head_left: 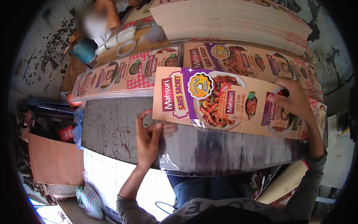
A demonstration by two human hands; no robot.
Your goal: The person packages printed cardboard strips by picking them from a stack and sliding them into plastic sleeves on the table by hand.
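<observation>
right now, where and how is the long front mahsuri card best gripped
Probably by pinching its left short edge, coming from the left, thumb above and fingers beneath: the Mahsuri card looks thin and long, and that edge shows partly against the dark tabletop. Steady the far long edge toward the right, where the right hand rests its thumb on the printed face.

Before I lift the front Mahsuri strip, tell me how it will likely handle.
The front Mahsuri strip seems fairly stiff, lying smooth without visible creases. Its thin edge suggests it's light. It may slide easily over the glossy clear plastic.
</observation>
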